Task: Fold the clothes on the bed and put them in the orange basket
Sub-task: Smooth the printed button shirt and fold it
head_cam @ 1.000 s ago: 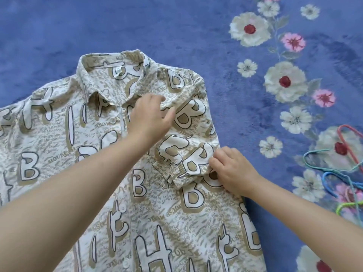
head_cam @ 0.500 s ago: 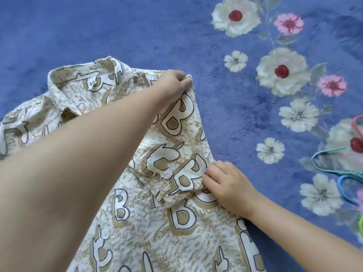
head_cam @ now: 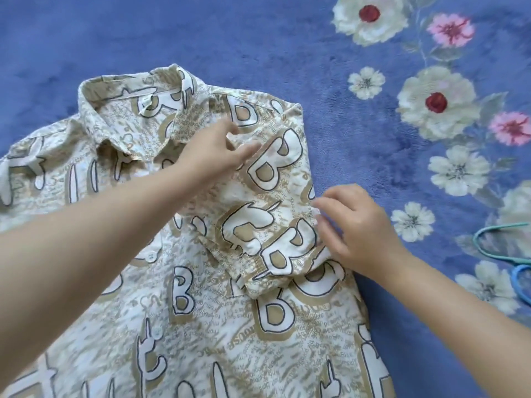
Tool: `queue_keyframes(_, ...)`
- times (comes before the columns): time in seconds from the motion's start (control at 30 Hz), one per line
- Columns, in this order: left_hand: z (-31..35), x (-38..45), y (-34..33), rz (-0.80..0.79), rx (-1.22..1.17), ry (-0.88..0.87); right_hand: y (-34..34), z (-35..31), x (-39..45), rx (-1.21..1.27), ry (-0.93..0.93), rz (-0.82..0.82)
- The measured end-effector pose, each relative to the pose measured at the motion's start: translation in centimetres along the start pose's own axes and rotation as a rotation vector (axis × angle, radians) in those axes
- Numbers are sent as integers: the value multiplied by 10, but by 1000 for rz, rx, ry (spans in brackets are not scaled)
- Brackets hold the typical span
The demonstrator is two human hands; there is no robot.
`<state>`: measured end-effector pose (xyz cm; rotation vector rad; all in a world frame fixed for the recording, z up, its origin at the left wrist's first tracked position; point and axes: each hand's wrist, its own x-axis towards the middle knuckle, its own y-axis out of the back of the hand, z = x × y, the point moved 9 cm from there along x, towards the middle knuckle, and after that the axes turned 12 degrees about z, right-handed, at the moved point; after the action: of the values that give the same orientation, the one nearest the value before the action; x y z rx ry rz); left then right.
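A crinkled cream-and-tan letter-print shirt (head_cam: 218,311) lies flat on the plush blue floral blanket (head_cam: 143,33), its sleeve (head_cam: 267,214) folded inward. The left hand (head_cam: 212,153) rests loosely open near the collar; the right hand (head_cam: 353,228), fingers relaxed, touches the sleeve's edge.

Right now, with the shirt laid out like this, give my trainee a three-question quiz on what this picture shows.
1. True or false: the sleeve by the right hand is folded in over the front of the shirt.
2. Which hand lies nearer the collar?
A. left hand
B. right hand
3. Fill in: the blanket under the shirt is mostly ____ with a flower print.

Key
1. True. The sleeve lies across the shirt front, its cuff pointing down.
2. A. The left hand lies just below the collar; the right hand is at the sleeve's outer edge.
3. Blue.
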<state>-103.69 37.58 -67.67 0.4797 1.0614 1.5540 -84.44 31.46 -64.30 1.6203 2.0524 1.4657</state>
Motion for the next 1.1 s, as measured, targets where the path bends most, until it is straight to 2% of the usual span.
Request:
queue_keyframes(0.1, -41, -34, 11, -56, -45, 139, -26, -13, 3, -51, 120, -124)
queue_keyframes(0.2, -66, -57, 8, -133, -64, 204, -62, -20, -9, -182, 109, -388)
queue_keyframes(0.3, -80, -62, 11, -75, -296, 278, -86, -8, -27, -237, -1, -654)
queue_keyframes(0.4, -87, -61, 18, 17, -373, 282, -93, -3, -33, -263, -35, -764)
queue_keyframes(0.43, -87, -61, 17, 25, -363, 259, -93, -2, -32, -272, -59, -752)
queue_keyframes(0.5, -81, -64, 21, 63, -336, 161, -82, -12, -23, -250, -37, -593)
queue_keyframes(0.6, -64, -77, 33, 131, -123, -181, -47, -53, -16, -180, 110, -180)
queue_keyframes(0.67, -56, -89, 30, 92, 21, -400, -39, -83, -27, -165, 166, -77)
queue_keyframes(0.73, -52, -99, 21, 91, 163, -595, -48, -106, -40, -221, 180, -110)
queue_keyframes(0.8, -49, -101, 19, 155, 225, -666, -62, -110, -48, -303, 142, -166)
queue_keyframes(0.9, -46, -100, 29, 257, 202, -679, -69, -105, -49, -331, 48, -166)
queue_keyframes(0.97, -50, -97, 31, 256, 161, -663, -67, -107, -47, -301, 26, -149)
queue_keyframes(1.1, -62, -91, 30, 225, 139, -598, -69, -123, -52, -160, 107, -176)
